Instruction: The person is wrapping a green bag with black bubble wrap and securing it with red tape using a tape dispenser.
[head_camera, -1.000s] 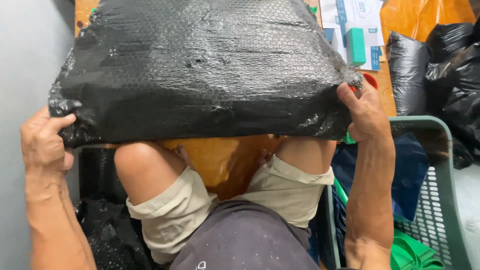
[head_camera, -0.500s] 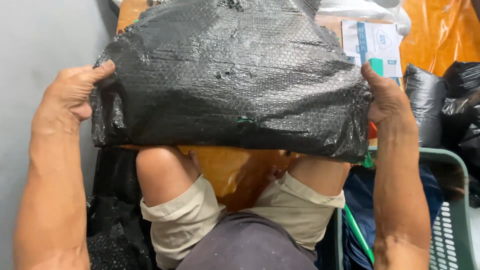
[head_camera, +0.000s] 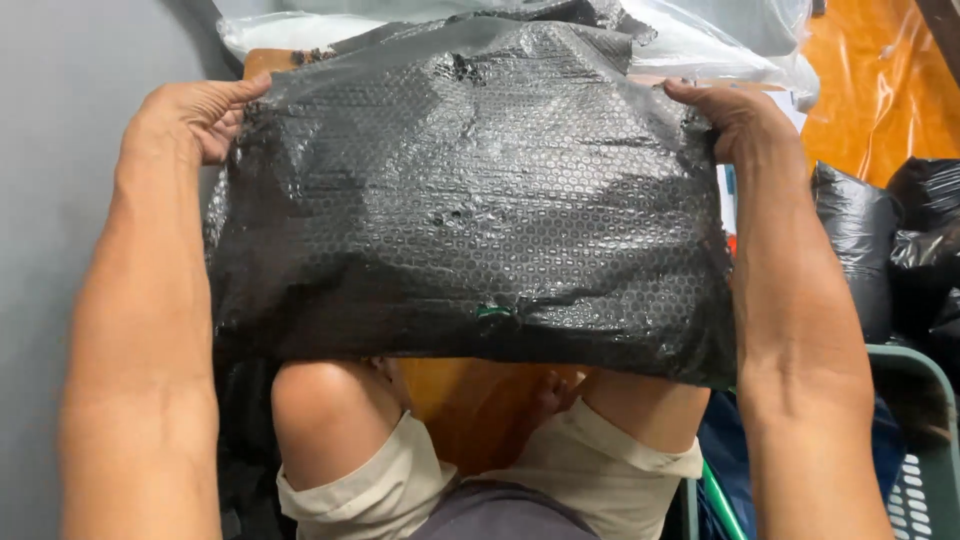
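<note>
Both hands, left hand (head_camera: 195, 118), right hand (head_camera: 735, 118), grip crinkled black bubble-wrap parcel (head_camera: 470, 200).

Looks like a small packing spot, a home workshop for parcels: a big black bubble-wrap mailer (head_camera: 470, 190) fills the view over an orange wooden table (head_camera: 470, 400), and more clear plastic wrap (head_camera: 720, 40) is heaped at the far edge. Off to the right, stuffed black bags (head_camera: 890, 240) are piled against an orange sheet (head_camera: 880, 80), with a green plastic basket (head_camera: 930, 420) just below them. A plain grey wall (head_camera: 60, 150) closes in the left side, tight quarters, goods packed all around.
</note>
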